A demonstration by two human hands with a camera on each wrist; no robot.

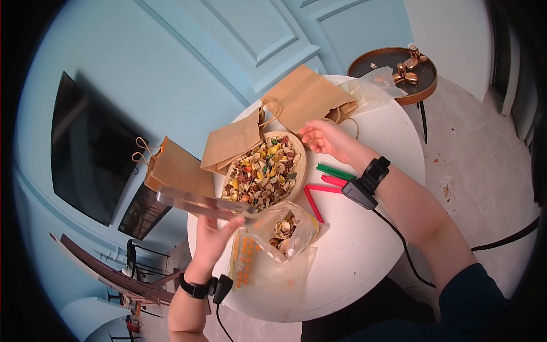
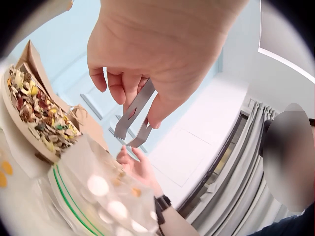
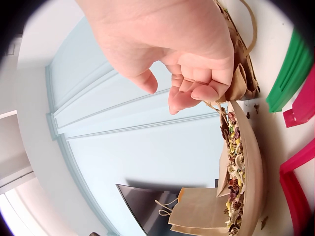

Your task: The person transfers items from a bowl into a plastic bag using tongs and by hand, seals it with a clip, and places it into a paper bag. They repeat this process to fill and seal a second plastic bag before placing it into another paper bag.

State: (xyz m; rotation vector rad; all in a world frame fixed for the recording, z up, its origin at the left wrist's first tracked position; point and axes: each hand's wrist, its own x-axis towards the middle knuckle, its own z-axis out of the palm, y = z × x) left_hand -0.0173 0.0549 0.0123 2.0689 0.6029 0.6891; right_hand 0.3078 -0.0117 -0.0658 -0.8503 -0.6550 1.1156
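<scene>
My left hand (image 1: 209, 242) holds metal tongs (image 2: 137, 110) between thumb and fingers, their toothed tips apart with nothing between them in the left wrist view. Below the tongs, a clear zip bag (image 2: 106, 196) stands with its mouth spread, dried flower pieces (image 1: 283, 232) inside. Beyond it sits a round, pale wooden tray (image 3: 253, 169) heaped with mixed dried petals and flower heads (image 1: 265, 171). My right hand (image 1: 326, 139) hovers past the tray's right rim, fingers loosely curled, palm bare. It is near a lying brown paper bag (image 1: 305, 97).
Two more paper bags, one folded (image 1: 231, 142) and one upright (image 1: 179, 171), flank the tray on the white round table (image 1: 364, 239). A green sealing clip (image 1: 334, 171) and pink sealing clips (image 1: 314, 204) lie right of it. A side table (image 1: 364, 71) stands behind.
</scene>
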